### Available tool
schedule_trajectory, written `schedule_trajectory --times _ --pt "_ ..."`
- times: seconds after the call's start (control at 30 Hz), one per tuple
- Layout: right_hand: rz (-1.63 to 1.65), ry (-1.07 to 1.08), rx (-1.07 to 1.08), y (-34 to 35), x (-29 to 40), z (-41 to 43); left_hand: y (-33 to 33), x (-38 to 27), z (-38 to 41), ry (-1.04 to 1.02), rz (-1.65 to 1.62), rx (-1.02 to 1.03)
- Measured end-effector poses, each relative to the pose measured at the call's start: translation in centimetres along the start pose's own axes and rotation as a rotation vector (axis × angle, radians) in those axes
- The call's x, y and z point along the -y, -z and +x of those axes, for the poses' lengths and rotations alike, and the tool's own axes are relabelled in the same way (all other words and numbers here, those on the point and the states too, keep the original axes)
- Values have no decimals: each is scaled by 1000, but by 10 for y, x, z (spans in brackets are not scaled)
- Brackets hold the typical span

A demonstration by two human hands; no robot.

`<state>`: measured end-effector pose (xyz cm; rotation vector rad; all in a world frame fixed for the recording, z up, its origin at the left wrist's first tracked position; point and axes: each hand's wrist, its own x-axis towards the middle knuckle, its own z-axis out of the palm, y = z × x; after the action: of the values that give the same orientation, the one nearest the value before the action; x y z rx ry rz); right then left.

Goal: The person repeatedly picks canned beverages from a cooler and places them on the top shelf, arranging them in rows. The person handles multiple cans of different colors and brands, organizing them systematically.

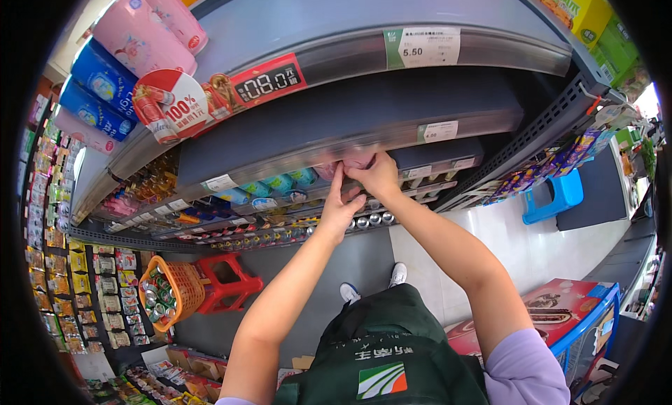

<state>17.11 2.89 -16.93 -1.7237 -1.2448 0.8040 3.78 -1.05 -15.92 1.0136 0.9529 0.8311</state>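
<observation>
Both hands reach to a lower shelf, just under the front edge of the shelf above it. My right hand (379, 176) grips a pink can (360, 160), whose upper part is hidden behind the shelf edge. Beside it on the left, my left hand (340, 205) has its fingertips up at the pink cans, with thumb and fingers spread; whether it grips anything is unclear. Teal cans (281, 182) stand in a row left of the pink ones. A dark shelf board (336, 105) with a clear price rail lies above the hands.
Pink cans (142, 35) and blue cans (100, 79) stand on the top shelf at left. Below left, an orange basket (184, 292) of cans rests against a red plastic stool (231, 281). A blue stool (556, 197) and a red-topped chest (562, 305) are at right.
</observation>
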Motion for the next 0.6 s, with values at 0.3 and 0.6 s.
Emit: schedule_trajectory --times 0.3,0.6 --pt "273 -52 55 10 -18 -84 14 39 -32 -140 232 39" --pt "293 89 90 58 48 -150 -16 -17 -117 -224 47 118"
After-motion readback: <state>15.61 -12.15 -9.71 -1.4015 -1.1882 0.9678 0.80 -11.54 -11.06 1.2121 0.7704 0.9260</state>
